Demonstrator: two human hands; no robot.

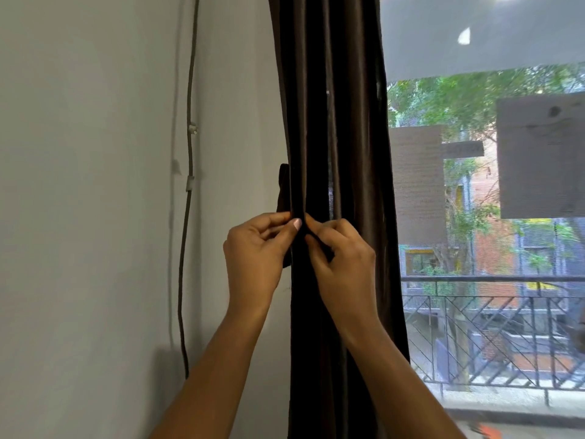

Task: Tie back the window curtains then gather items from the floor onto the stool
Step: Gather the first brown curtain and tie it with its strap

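— Where is the curtain?

— The dark brown curtain [335, 122] hangs right in front of me, gathered into a narrow column of folds between the white wall [95, 185] and the window [474, 42].

— And your hands?

— Both are up at its middle, side by side. My left hand [256, 248] has its fingers curled, the thumb pinching the cloth at a front fold. My right hand [343, 258] is curled too, its fingertips nipping the same dark cloth.

— Is that the tie?

— A dark band [284, 188] sticks out at the curtain's left edge, above my left hand and again just below it. Whether my fingers hold that band or only a fold, I cannot tell.

— Anything else?

— A cable [190, 90] clipped down the wall on my left, and a balcony railing [506, 312] outside the glass.
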